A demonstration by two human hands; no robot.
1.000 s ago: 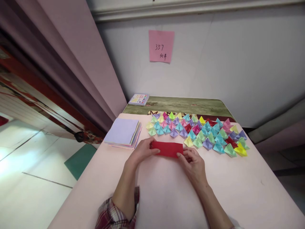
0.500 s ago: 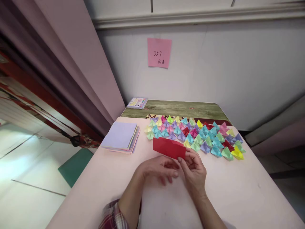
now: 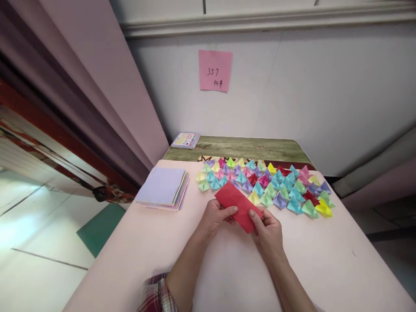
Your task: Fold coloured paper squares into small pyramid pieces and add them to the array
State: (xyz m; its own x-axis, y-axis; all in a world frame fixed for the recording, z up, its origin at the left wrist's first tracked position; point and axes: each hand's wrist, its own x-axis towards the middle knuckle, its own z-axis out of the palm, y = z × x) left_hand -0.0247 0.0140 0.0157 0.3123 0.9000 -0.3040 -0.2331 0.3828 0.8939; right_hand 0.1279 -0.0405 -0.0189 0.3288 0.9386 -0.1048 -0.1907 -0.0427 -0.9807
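Observation:
A folded sheet of red paper (image 3: 239, 203) is held slantwise between both hands, just above the table. My left hand (image 3: 217, 218) pinches its left edge, thumb on top and fingers beneath. At the lower right, my right hand (image 3: 268, 229) grips the paper the same way, its thumb pressed on the surface. Behind the red paper lie rows of small folded paper boats (image 3: 272, 187) in many colours; the paper hides a few of them. To the left of my hands is a stack of square coloured paper (image 3: 162, 185) with a lilac sheet on top.
The pale pink table (image 3: 325, 260) stands against a white wall. At its back are a green wood-patterned strip (image 3: 247, 146) and a printed packet (image 3: 186, 140). A pink note (image 3: 215, 70) hangs on the wall. A curtain (image 3: 130, 86) and a green sheet (image 3: 100, 227) on the floor are at left.
My left hand has moved up and taken hold of the red paper's left side. The paper has turned from nearly level to slanting, its face now towards me.

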